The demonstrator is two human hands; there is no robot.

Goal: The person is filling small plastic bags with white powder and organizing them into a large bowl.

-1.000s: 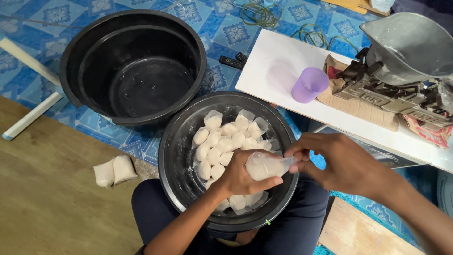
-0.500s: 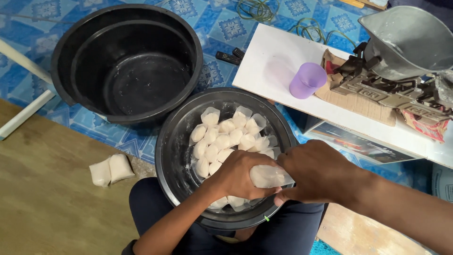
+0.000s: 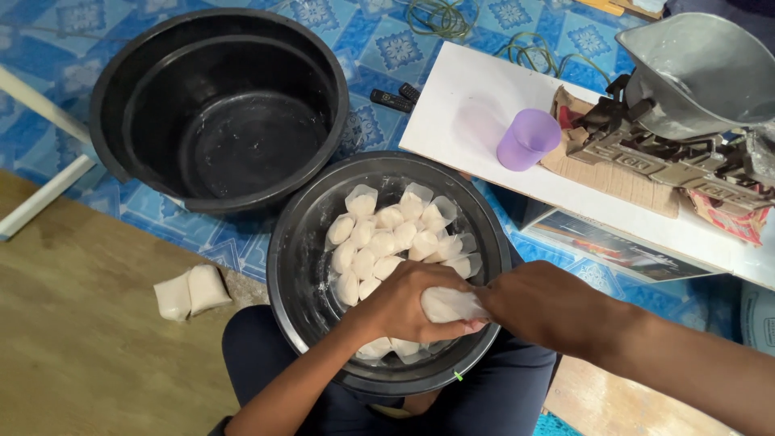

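Both hands, left [image 3: 400, 303] and right [image 3: 545, 307], clamped together on one small white filled plastic pouch [image 3: 449, 304], poised above the pouch-filled round black plastic basin's [image 3: 292, 266] near rim.

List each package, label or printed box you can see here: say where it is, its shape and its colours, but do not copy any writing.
Small bag: clear plastic, white filling, held between left hand and right hand.
Filled bags: same kind, heaped in the near black basin.
Two bags: white, on the floor, left.
Printed box: flat, blue and red, under the white board.
Torn cardboard: brown, under the scale.
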